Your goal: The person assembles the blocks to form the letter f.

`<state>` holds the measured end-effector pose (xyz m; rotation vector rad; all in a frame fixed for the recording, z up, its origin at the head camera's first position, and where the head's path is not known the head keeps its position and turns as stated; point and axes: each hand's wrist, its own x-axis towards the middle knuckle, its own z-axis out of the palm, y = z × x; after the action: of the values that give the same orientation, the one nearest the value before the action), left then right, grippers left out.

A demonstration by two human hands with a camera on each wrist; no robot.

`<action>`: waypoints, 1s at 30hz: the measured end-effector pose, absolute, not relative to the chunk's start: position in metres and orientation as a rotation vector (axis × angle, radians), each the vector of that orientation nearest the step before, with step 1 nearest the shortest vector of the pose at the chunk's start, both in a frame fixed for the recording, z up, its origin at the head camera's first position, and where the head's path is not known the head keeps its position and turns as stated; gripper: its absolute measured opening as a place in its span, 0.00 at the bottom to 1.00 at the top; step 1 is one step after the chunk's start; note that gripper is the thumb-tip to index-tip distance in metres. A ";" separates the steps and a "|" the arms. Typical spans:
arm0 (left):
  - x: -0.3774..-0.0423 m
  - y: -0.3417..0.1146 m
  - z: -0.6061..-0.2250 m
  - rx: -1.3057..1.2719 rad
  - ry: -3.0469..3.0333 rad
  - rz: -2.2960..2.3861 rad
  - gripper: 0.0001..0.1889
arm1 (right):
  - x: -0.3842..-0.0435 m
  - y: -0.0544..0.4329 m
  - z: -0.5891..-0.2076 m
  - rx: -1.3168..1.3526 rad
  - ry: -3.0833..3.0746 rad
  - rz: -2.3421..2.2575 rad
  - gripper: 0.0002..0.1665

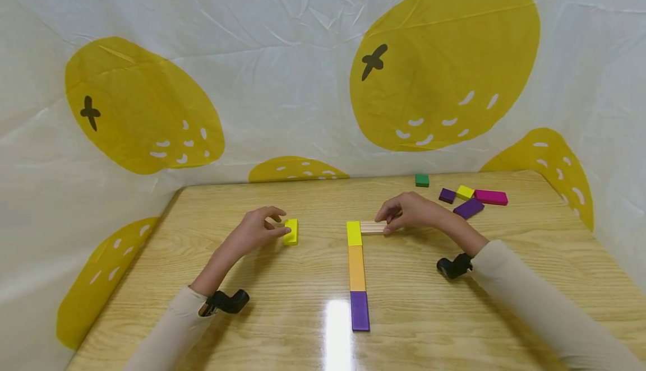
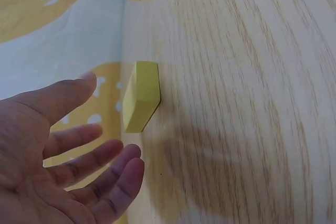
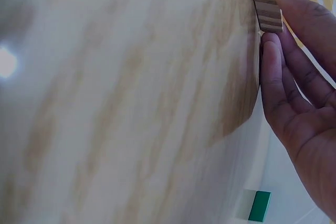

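A wood-grain desk [image 1: 282, 309] carries a column of blocks [image 1: 357, 270] reaching toward its back edge. The right hand [image 1: 411, 211], grip narrow, pinches a plain wooden block [image 1: 370, 228] touching the column's yellow end [image 1: 354, 233]; nearer the left edge, the left hand [image 1: 254, 228], grip wide, hangs beside a loose yellow block [image 1: 291, 233]. A green block [image 1: 422, 180] sits by the back edge.

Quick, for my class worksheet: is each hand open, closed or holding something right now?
Left hand: open, beside a yellow block.
Right hand: holding the plain wooden block.
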<state>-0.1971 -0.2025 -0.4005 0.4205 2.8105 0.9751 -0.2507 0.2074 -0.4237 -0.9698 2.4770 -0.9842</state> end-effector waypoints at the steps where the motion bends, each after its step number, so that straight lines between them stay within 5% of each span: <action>1: -0.197 -0.202 -0.401 0.413 2.809 0.973 0.26 | -0.251 0.207 -0.424 -0.967 2.474 -0.986 0.14; 30: -0.201 -0.171 -0.410 0.248 2.948 0.674 0.25 | -0.252 0.210 -0.427 -0.859 2.391 -1.061 0.17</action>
<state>-0.2008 -0.1711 -0.4102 0.2485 2.9482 0.6741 -0.2516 0.2099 -0.4267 -0.8588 2.3912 -1.0612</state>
